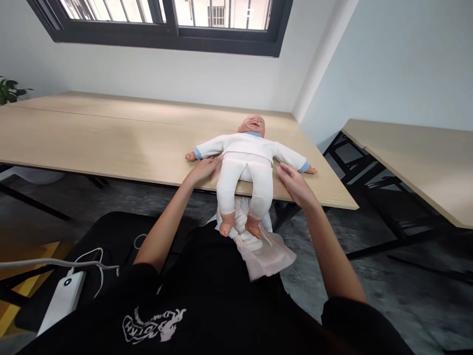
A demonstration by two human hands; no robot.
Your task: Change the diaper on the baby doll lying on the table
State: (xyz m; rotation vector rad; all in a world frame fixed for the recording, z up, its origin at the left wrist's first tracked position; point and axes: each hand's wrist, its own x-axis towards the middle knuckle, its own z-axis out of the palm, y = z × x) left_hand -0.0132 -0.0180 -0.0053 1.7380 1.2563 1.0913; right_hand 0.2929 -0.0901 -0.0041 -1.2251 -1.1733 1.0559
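Note:
A baby doll (247, 147) in a white long-sleeved top with blue cuffs and white trousers lies face up at the table's front edge. Its arms are spread, and its bare feet hang over the edge. My left hand (205, 168) rests beside the doll's hip, fingers stretched toward its waist, the fingertips partly hidden at its side. On the other side, my right hand (294, 183) lies with fingers extended between the doll's sleeve and its trouser leg. Below the feet, what looks like several white and pale pink diapers (271, 254) lie on my lap, partly covered by the legs.
The doll lies on a long wooden table (111, 138) against the wall under a window (170, 34). Another table (417, 158) stands at the right. A black chair (121, 231) at my left carries a white power bank (64, 298) with a cable (55, 262).

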